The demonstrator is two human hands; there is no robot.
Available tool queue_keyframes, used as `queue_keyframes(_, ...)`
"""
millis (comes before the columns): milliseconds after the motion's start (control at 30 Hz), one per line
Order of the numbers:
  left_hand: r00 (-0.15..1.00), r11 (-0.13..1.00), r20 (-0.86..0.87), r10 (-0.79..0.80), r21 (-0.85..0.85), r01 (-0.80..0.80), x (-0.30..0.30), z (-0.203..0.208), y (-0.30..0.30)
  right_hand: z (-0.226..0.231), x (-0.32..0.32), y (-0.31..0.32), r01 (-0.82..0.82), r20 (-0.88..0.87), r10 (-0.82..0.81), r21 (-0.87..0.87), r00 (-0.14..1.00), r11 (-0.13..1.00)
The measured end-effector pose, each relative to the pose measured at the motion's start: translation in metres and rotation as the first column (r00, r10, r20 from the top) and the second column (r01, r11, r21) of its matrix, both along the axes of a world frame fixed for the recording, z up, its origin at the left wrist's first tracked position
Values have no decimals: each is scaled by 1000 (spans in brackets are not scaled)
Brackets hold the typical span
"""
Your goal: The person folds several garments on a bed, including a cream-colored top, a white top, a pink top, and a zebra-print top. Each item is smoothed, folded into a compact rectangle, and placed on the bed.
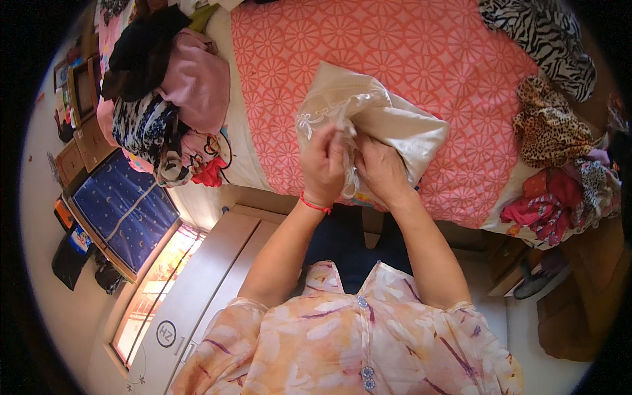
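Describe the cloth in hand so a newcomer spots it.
Find the coral bedcover. Toward its near edge, the left hand grips a bunched cream cloth, the right hand in its folds. White trim on plain cream sets it apart from the zebra-print cloth and leopard-print cloth at right.

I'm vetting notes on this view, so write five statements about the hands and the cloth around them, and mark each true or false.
1. The left hand and right hand both touch the cream cloth. True.
2. A red bracelet circles the right wrist. False: it circles the left wrist.
3. The zebra-print cloth lies farther from the person than the leopard-print cloth. True.
4. The bedspread is plain blue. False: it is coral with a wheel pattern.
5. The black cloth lies right of the bedspread. False: it lies to the left.
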State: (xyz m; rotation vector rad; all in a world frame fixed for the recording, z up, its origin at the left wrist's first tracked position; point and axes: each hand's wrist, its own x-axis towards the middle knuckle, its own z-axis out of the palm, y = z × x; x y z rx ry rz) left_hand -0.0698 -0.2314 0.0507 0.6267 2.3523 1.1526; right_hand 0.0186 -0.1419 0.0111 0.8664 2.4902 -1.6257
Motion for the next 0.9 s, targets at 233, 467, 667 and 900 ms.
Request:
queue_keyframes(233,980,980,34,-198,-16,198,23,6,-19,-6,-5,5,239,-47,-276,-377,960,895)
queue_keyframes(467,955,945,-107,-276,-211,250,17,7,-49,-3,-10,8,448,235,-503,-819,832,359)
queue_keyframes(667,983,958,15,-181,-224,179,27,17,-69,-15,-9,1,487,266,-593,-837,760,248)
queue_keyframes(900,996,995,80,-29,-90,37,23,24,-53,-11,-7,-12,340,43,-367,-487,929,805)
